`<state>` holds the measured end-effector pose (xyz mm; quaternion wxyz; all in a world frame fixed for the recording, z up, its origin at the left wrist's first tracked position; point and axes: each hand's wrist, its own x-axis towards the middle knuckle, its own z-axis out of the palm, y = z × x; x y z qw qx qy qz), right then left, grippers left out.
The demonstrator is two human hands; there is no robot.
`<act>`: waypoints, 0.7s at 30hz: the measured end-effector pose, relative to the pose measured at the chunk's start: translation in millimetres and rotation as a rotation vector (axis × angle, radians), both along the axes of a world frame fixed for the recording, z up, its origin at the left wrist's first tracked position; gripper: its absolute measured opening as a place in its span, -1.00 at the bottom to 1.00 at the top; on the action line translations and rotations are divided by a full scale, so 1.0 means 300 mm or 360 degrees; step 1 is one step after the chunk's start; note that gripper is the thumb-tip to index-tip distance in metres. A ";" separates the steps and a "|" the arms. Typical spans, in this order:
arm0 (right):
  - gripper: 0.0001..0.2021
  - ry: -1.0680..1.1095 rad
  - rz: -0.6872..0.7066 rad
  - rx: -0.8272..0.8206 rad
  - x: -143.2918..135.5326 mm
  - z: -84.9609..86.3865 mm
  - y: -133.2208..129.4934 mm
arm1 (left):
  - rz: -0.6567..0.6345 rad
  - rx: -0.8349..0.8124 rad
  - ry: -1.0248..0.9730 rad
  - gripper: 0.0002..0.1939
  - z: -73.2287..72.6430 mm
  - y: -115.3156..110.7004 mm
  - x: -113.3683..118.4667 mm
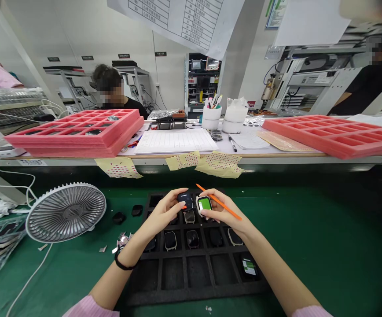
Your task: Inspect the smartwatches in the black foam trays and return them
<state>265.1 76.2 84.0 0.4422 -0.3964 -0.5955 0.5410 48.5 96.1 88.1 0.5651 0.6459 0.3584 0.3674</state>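
Observation:
My left hand (162, 215) is closed on a black square piece (185, 200) with small white print and an orange spot. My right hand (230, 215) grips a smartwatch (204, 203) with a pale case and a lit green and white screen. Across the same hand lies a slim orange stick (225, 207), its pointed end toward the upper left. Both hands are side by side above a black compartment tray (191, 296). Several watch bodies sit in its middle rows, among them one pale-framed watch (170, 241). A lit watch (248, 267) rests in the front right compartment.
A white round fan (67, 211) stands on the green table to the left. Near it lie two black pieces (137, 210) and silvery scraps (122, 240). Red foam trays (72, 145) (346, 136) sit on the raised shelf, with a paper form (178, 141) between them. Another person (118, 94) sits beyond.

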 end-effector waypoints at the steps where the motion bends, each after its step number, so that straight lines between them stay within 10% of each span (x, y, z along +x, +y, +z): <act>1: -0.62 -0.0006 0.0016 0.0001 0.001 -0.002 0.000 | 0.0001 0.0003 0.0010 -0.46 0.000 0.000 0.000; 21: -0.60 0.0097 0.0035 -0.0061 0.003 -0.008 0.003 | 0.0005 0.0081 0.0013 -0.34 0.011 -0.010 -0.010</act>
